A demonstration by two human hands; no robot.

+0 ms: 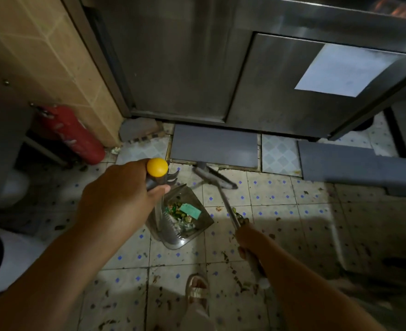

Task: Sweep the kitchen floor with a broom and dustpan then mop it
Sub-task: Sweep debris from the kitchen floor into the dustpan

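Broom (pixel 217 181): head on the tiled floor (pixel 280 204), just beyond the far lip of the dustpan (pixel 185 220) and close to the foot of the steel cabinet (pixel 197 68). Its thin shaft slants back from the head, passing the right side of the dustpan, to the right hand (pixel 249 244), whose fingers are wrapped round the shaft low down; the shaft's end sticks out behind that hand.

Dustpan: upright-handled type, standing on the floor with its tray open toward the broom. Tray holds a heap of green and brown scraps and a green slip of paper. The left hand (pixel 123 194) is closed round the top of the handle, just under its yellow knob (pixel 157 167). A toothed comb shows on the handle near that hand.

Handling, as judged: broom looks light, with a stiff shaft and a soft, yielding head; the mid-shaft grip gives short, controlled strokes toward the dustpan. The shaft appears smooth metal, so a damp palm could slip. The dustpan seems to be light plastic and may skid or tip when debris is pushed against it; downward pressure at the knob should keep its lip flat on the floor. Lift it level, since the load is loose.

Surroundings, relative to the dustpan: fire extinguisher (pixel 73 132) far left by the tiled wall; sandalled foot (pixel 198 292) behind it; dark specks of dirt scattered on all sides, thickest to the right. Sweeping appears unfinished; no mop is in view.
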